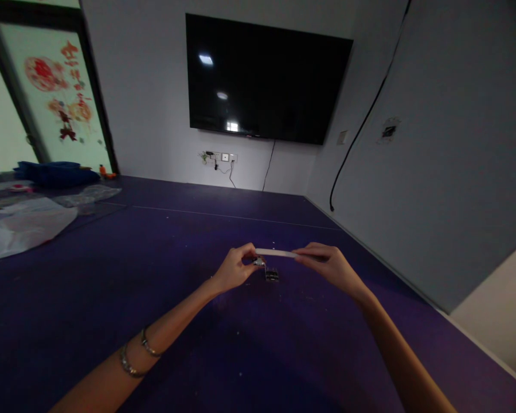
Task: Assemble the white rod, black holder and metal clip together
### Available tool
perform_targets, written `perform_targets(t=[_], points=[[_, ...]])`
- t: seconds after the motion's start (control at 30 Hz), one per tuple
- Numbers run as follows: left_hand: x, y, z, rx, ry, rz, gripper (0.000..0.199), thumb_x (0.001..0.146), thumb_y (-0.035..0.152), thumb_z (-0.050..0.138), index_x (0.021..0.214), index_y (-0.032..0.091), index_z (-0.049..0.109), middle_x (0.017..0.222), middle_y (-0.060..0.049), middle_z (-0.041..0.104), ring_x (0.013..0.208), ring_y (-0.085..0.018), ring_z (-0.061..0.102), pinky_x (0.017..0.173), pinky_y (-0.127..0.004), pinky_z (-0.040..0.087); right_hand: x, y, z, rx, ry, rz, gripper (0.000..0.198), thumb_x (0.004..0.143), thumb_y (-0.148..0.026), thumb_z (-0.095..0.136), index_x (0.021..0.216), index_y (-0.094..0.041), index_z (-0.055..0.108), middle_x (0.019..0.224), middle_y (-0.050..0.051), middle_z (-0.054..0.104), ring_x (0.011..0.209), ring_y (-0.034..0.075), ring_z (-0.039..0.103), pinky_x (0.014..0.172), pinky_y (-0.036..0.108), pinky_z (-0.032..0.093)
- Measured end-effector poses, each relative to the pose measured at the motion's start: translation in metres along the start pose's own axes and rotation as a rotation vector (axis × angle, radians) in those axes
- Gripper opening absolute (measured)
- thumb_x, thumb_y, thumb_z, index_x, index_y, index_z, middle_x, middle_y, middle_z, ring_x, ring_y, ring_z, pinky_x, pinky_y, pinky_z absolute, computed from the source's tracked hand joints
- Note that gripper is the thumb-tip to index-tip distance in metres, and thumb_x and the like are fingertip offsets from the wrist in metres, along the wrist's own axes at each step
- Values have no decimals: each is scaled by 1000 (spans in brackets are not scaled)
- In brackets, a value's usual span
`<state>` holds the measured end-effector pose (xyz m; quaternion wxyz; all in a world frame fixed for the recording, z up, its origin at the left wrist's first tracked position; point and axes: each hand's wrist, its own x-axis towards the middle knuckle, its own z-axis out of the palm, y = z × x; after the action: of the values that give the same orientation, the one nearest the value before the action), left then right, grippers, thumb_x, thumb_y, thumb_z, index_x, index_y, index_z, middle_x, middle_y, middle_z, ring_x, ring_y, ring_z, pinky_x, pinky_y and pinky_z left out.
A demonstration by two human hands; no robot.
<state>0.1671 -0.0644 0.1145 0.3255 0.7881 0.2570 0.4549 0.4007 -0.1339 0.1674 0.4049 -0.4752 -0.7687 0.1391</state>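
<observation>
A thin white strip (276, 252), slightly bowed, is stretched between my two hands above the purple surface. My left hand (236, 268) pinches its left end, and a small metallic piece (258, 261) shows at the same fingertips. At the strip's other end, my right hand (322, 261) grips it between thumb and fingers. Just below the strip lies a small dark, squarish object (272, 275); its kind is too small to make out. Two bracelets (131, 364) circle my left forearm.
The purple surface (176, 321) reaches to the walls. Plastic sheeting (30, 223) and a dark blue cloth (55, 173) lie at the far left, with a small orange item (107, 172) beside them. A black cable (365, 117) hangs down the right wall. A television (266, 80) is mounted ahead.
</observation>
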Motion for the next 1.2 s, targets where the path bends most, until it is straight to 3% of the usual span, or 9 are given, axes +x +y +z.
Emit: perform_targets(t=[0.23, 0.67, 0.8, 0.93, 1.1, 1.2], points=[[-1, -1, -1, -22, 8, 26, 7, 73, 18, 64, 75, 14, 58, 76, -3, 65, 72, -14, 60, 69, -26, 46, -1, 5, -9, 77, -150, 0, 25, 77, -40, 61, 89, -21, 72, 84, 6, 67, 77, 18, 60, 65, 28, 45], [-2, 0, 0, -7, 23, 2, 10, 72, 22, 65, 73, 15, 58, 72, -1, 63, 70, -13, 59, 67, -25, 46, 0, 14, -12, 57, -108, 2, 25, 77, -41, 61, 89, -23, 72, 84, 6, 67, 78, 18, 60, 66, 29, 45], [-1, 0, 0, -45, 7, -5, 8, 72, 20, 64, 74, 15, 58, 76, -2, 65, 73, -13, 60, 69, -26, 47, -1, 15, -12, 58, -154, 3, 24, 76, -40, 62, 89, -22, 72, 83, 6, 66, 76, 17, 59, 64, 28, 45], [-1, 1, 0, -14, 25, -17, 9, 71, 20, 65, 72, 15, 57, 73, -2, 64, 70, -13, 60, 67, -26, 47, 0, 15, -12, 42, -90, 4, 24, 77, -39, 61, 91, -22, 72, 85, 6, 67, 79, 18, 60, 66, 28, 45], [0, 3, 1, -34, 15, -5, 7, 71, 17, 64, 74, 15, 59, 76, -3, 65, 73, -14, 61, 69, -26, 47, 0, 11, -11, 32, -153, -1, 25, 77, -41, 61, 89, -22, 73, 84, 6, 67, 78, 18, 61, 66, 28, 46], [0, 2, 1, -17, 23, -6, 8, 72, 19, 64, 72, 15, 58, 73, -2, 64, 71, -13, 60, 67, -26, 47, 0, 9, -11, 8, -86, 5, 26, 78, -42, 60, 90, -23, 72, 84, 6, 67, 78, 19, 61, 66, 29, 46]])
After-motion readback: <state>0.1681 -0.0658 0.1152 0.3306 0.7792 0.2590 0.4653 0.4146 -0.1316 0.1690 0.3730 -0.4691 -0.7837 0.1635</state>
